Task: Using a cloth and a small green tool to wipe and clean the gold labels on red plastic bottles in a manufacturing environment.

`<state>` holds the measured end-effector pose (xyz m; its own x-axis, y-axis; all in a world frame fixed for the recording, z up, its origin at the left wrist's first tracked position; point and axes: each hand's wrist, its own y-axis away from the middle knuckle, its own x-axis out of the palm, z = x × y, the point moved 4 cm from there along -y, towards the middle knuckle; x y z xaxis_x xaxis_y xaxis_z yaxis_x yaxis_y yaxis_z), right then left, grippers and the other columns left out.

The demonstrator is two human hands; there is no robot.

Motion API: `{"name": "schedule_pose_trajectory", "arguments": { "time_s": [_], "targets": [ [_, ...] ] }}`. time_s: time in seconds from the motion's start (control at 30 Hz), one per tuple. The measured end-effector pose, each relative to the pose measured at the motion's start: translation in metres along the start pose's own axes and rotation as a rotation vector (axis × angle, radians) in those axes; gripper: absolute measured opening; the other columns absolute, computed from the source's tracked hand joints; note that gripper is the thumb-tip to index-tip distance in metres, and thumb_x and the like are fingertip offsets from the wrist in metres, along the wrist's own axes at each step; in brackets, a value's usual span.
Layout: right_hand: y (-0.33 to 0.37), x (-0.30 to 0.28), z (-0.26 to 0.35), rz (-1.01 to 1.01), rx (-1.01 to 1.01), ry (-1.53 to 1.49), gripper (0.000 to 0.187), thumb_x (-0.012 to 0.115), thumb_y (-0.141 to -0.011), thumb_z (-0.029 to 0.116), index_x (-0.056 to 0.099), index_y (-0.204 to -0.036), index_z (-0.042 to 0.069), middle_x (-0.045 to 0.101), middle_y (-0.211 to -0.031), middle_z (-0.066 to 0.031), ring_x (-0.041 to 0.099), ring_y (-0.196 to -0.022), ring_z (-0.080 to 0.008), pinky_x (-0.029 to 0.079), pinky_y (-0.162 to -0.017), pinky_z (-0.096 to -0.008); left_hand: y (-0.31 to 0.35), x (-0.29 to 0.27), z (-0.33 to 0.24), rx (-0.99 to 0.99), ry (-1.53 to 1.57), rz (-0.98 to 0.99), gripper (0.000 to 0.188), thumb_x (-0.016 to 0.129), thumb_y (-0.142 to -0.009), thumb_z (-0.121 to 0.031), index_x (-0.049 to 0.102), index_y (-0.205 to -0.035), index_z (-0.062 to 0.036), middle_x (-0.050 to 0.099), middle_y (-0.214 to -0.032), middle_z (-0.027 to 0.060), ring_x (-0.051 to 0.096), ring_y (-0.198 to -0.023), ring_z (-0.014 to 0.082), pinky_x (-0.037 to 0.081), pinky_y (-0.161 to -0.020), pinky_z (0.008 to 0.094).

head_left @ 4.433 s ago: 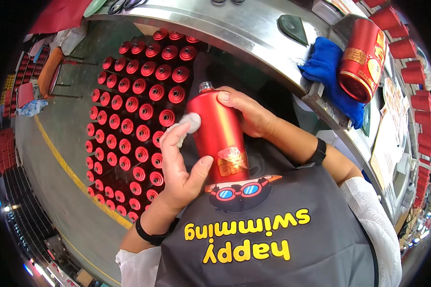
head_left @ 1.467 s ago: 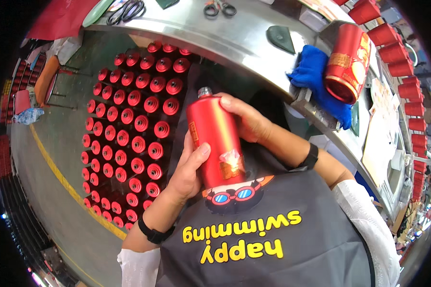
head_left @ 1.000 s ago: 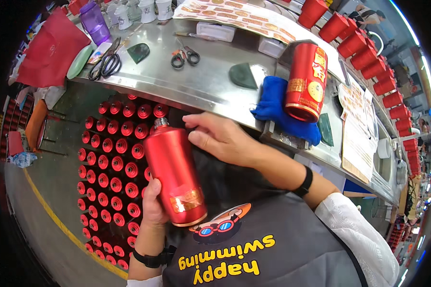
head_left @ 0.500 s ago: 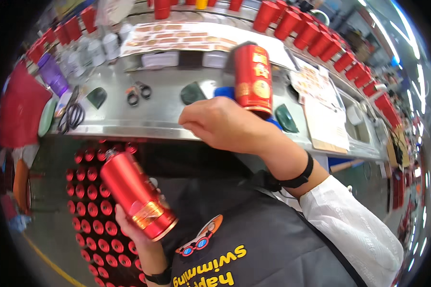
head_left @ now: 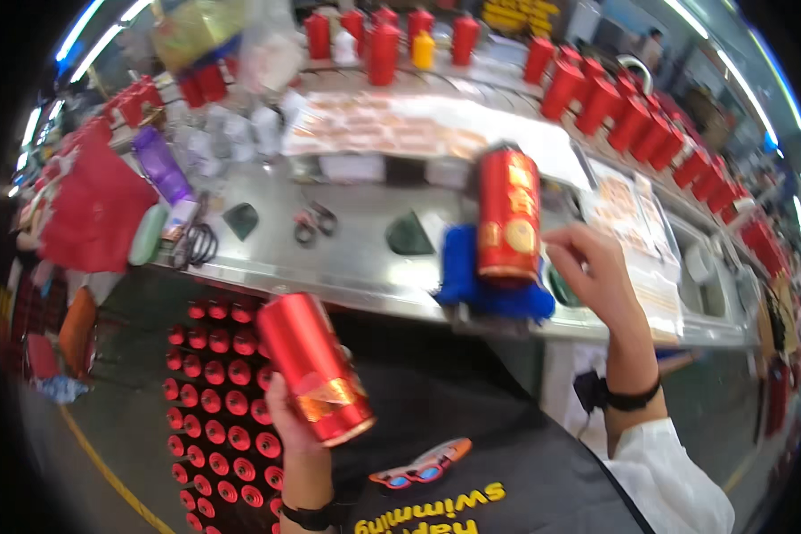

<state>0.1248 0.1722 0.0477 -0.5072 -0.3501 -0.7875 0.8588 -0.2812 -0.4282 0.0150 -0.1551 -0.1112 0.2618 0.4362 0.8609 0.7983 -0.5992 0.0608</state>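
Observation:
A red bottle with a gold label band [head_left: 316, 369] is in my left hand [head_left: 292, 414], tilted in front of the apron, with my fingers wrapped around its lower part. My right hand [head_left: 596, 271] hovers at the bench's front, its fingers curled in a pinch; whatever they hold, if anything, is too small to make out. Just left of it, another red bottle with gold print [head_left: 509, 218] rests on a blue padded support [head_left: 458, 267]. A dark green scraper [head_left: 561, 287] lies partly hidden behind my right hand.
On the metal bench [head_left: 356, 254] lie two more green scrapers, scissors [head_left: 314, 222] and a sheet of gold labels [head_left: 383, 125]. A purple bottle [head_left: 160, 165] and a red cloth [head_left: 98, 214] are at left. Several red bottles stand behind; a crate of them [head_left: 227, 418] sits below.
My right hand has moved right, from in front of the propped bottle to beside it. My left hand still holds its bottle. The whole view has shifted.

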Motion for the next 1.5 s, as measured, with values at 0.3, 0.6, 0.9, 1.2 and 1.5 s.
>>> {"name": "schedule_pose_trajectory", "arguments": {
  "time_s": [0.3,0.6,0.9,1.2,1.5],
  "targets": [
    [-0.146,0.020,0.128,0.111,-0.433,-0.231,0.010,0.062,-0.085,0.009,0.064,-0.087,0.000,0.062,-0.073,-0.0122,0.058,-0.062,-0.0197,0.047,-0.060,-0.0300,0.006,-0.005,-0.025,0.147,-0.039,-0.071,0.077,0.052,-0.087,-0.052,0.034,-0.139,0.0024,0.053,-0.126,0.0218,0.059,-0.109,0.0318,0.053,-0.088,0.0435],
    [-0.375,0.143,0.268,-0.159,-0.864,0.152,0.019,0.059,-0.086,0.018,0.067,-0.096,0.005,0.066,-0.088,-0.0148,0.067,-0.082,-0.0269,0.053,-0.072,-0.0389,0.018,-0.052,-0.047,0.244,0.059,-0.144,0.071,0.059,-0.088,-0.039,0.033,-0.140,0.0014,0.053,-0.129,0.0211,0.058,-0.113,0.0333,0.049,-0.094,0.0478],
    [-0.467,0.197,0.323,-0.389,-0.792,0.428,0.015,0.059,-0.088,0.022,0.064,-0.098,0.012,0.057,-0.103,-0.0096,0.061,-0.099,-0.0305,0.053,-0.080,-0.0431,0.040,-0.134,-0.043,0.158,0.192,-0.364,0.077,0.061,-0.083,-0.051,0.040,-0.135,0.0032,0.059,-0.121,0.0187,0.063,-0.099,0.0336,0.053,-0.085,0.0463],
    [-0.479,0.204,0.332,-0.444,-0.834,0.490,0.013,0.061,-0.086,0.020,0.064,-0.093,0.009,0.058,-0.101,-0.0090,0.062,-0.097,-0.0304,0.053,-0.079,-0.0439,0.028,-0.109,-0.072,0.215,0.083,-0.288,0.075,0.057,-0.086,-0.049,0.037,-0.136,0.0036,0.056,-0.123,0.0231,0.062,-0.105,0.0347,0.053,-0.087,0.0477],
    [-0.464,0.192,0.335,-0.428,-0.902,0.419,0.019,0.057,-0.084,0.012,0.064,-0.098,0.001,0.066,-0.101,-0.0136,0.065,-0.086,-0.0249,0.053,-0.073,-0.0395,0.038,-0.086,-0.080,0.305,0.180,-0.230,0.068,0.056,-0.089,-0.040,0.035,-0.139,0.0010,0.053,-0.130,0.0200,0.057,-0.114,0.0335,0.049,-0.095,0.0471]
  ]
}}
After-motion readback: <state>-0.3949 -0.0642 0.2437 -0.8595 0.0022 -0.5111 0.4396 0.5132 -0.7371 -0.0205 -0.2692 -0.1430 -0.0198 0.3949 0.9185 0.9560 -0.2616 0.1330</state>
